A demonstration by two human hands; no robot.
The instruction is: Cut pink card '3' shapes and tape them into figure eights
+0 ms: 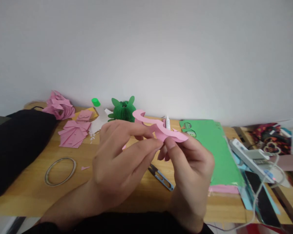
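A curved, wavy-edged pink paper cutout [158, 125] is held up above the table between both hands. My left hand [123, 156] pinches its lower edge between thumb and fingers. Close beside it, my right hand [191, 165] grips the same paper with the thumb in front and the fingers behind. Below the hands lie blue-handled thread snips [163, 180], partly hidden. Behind the paper stands a white glue tube [168, 123] with a pointed tip. A green folded-paper figure [124, 110] with leaf-like ears sits near the wall.
Folded pink paper pieces [74, 134] and a crumpled pink heap [58, 105] lie at left, near a black cloth [21, 143]. A bangle [47, 177] rests in front. Green sheets [224, 159], a power strip [249, 157] and a dark phone-like slab [262, 198] occupy the right.
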